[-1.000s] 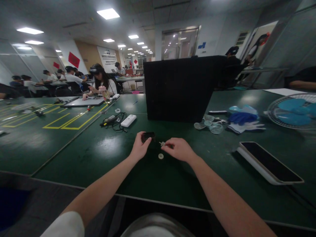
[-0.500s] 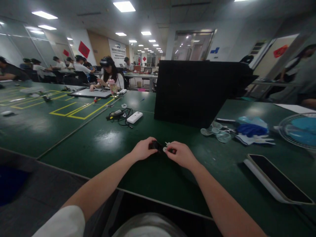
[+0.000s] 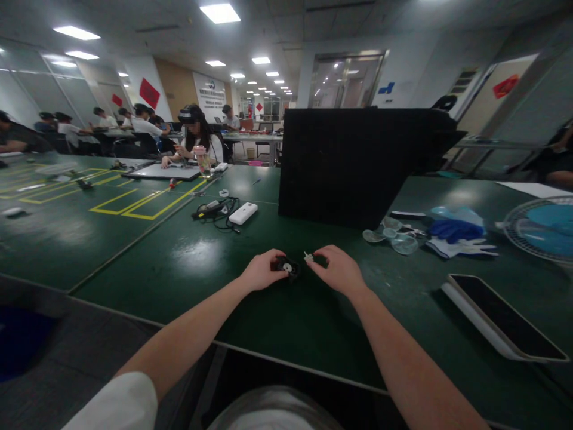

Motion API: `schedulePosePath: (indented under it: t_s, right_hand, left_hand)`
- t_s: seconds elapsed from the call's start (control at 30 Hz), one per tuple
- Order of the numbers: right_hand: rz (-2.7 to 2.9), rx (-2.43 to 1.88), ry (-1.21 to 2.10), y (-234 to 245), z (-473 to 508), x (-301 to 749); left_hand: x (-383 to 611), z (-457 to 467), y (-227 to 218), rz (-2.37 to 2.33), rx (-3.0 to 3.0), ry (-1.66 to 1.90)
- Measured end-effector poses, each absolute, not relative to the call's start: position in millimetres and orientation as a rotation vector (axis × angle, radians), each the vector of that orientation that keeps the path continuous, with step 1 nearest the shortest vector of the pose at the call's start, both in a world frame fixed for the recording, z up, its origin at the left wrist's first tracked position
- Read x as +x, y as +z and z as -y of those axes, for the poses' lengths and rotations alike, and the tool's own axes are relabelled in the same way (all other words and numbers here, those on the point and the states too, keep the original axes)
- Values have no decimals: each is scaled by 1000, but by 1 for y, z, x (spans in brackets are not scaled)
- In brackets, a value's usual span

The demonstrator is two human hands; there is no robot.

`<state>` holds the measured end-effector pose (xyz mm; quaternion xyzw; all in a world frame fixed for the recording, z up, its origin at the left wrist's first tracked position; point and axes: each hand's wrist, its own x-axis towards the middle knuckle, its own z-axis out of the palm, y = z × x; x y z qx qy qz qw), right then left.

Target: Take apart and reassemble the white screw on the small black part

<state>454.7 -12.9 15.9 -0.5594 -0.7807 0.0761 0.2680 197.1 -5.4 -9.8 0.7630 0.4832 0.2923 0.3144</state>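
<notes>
My left hand (image 3: 263,270) is closed on a small black plastic housing (image 3: 294,270), just above or on the green table. A round white disc (image 3: 287,267) with a dark centre sits in the housing, and my left thumb lies at its edge. To the right, my right hand (image 3: 339,270) has its thumb and index finger at a small white part (image 3: 308,257) with a thin pin sticking out. They appear to pinch it, a short way apart from the housing. My other right fingers are partly hidden.
A large black box-like panel (image 3: 335,167) stands ahead. Left of it lie a white power bank (image 3: 243,214) and black cables (image 3: 219,209). Clear goggles (image 3: 398,239), gloves (image 3: 456,233), a round fan (image 3: 544,227) and a phone (image 3: 505,316) are at right. A co-worker (image 3: 199,140) sits across.
The white disc has gone from my right fingers into the black housing. My right hand has moved slightly right, away from the housing, to the small white part.
</notes>
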Motion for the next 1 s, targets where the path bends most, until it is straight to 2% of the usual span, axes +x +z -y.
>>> schedulePosePath:
  t_s: [0.2, 0.37, 0.67, 1.0]
  right_hand:
    - [2084, -1718, 233, -12, -7, 454]
    - [2037, -1747, 312, -12, -15, 457]
    - [1836, -1335, 634, 29, 14, 454]
    - [2072, -1287, 609, 26, 30, 428]
  left_hand:
    - [195, 4, -7, -1398, 2024, 767]
    - [195, 3, -6, -1447, 2034, 758]
    - [200, 5, -10, -1406, 2136, 768]
    - [203, 9, -6, -1426, 2177, 761]
